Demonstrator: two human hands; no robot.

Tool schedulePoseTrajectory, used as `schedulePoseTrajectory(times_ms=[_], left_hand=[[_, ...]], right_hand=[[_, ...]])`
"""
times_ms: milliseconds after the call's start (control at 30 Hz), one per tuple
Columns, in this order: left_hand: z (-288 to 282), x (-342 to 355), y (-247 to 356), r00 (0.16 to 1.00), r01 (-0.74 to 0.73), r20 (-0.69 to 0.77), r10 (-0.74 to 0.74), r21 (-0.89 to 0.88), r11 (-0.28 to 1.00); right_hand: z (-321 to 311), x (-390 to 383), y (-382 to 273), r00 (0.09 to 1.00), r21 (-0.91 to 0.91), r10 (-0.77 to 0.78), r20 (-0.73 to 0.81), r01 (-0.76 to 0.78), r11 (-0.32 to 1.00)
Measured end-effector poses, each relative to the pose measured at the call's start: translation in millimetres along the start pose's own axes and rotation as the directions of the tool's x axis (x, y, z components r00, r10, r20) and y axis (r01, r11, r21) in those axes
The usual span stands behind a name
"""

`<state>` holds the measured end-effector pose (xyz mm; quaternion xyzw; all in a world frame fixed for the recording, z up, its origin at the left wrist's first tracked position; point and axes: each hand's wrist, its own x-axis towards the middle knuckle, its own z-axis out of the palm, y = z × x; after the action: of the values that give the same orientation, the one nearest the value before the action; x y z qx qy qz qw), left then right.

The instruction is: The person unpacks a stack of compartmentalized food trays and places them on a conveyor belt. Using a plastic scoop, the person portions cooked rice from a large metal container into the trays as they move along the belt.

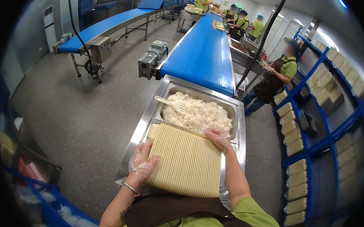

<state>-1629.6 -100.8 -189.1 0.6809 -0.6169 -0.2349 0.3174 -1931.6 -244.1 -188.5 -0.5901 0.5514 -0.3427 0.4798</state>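
Observation:
In clear plastic gloves, my left hand [143,164] grips the left side of a long stack of nested cream-coloured containers [184,160], which shows as many fine ridges. My right hand [218,138] is closed on the stack's far right corner. The stack lies over the near part of a steel counter [239,113]. Just beyond it a steel pan holds cooked white rice [200,116], with a pale pronged scoop [169,103] lying on top at the left.
A blue conveyor [195,52] runs away ahead, with a motor [151,60] at its left. A co-worker [276,77] stands to its right; others work farther along. A second conveyor [97,32] is back left. Blue racks [327,103] holding bagged stacks line the right; a blue bin [48,204] is lower left.

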Motion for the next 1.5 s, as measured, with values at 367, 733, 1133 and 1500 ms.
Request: schedulePoseTrajectory(times_ms=[367, 733, 1133, 1500], left_hand=[[0, -1, -2, 1.0, 0.012, 0.001, -0.012, 0.006, 1.0], [-3, 1, 3, 1.0, -0.002, 0.016, 0.003, -0.006, 1.0], [-8, -4, -1, 0.964, -0.261, -0.016, 0.265, 0.134, 0.956], [0, 2, -5, 0.92, -0.391, 0.055, 0.387, 0.123, 0.912]], right_hand=[[10, 4, -24, 0.998, -0.159, 0.058, -0.001, -0.057, 0.986], [11, -6, -18, 0.904, -0.653, -0.396, 0.162, 0.399, 0.644], [56, -175, -53, 0.994, -0.844, 0.033, -0.106, -0.107, 0.526], [28, -167, -50, 0.881, -0.678, 0.346, -0.322, -0.47, 0.566]])
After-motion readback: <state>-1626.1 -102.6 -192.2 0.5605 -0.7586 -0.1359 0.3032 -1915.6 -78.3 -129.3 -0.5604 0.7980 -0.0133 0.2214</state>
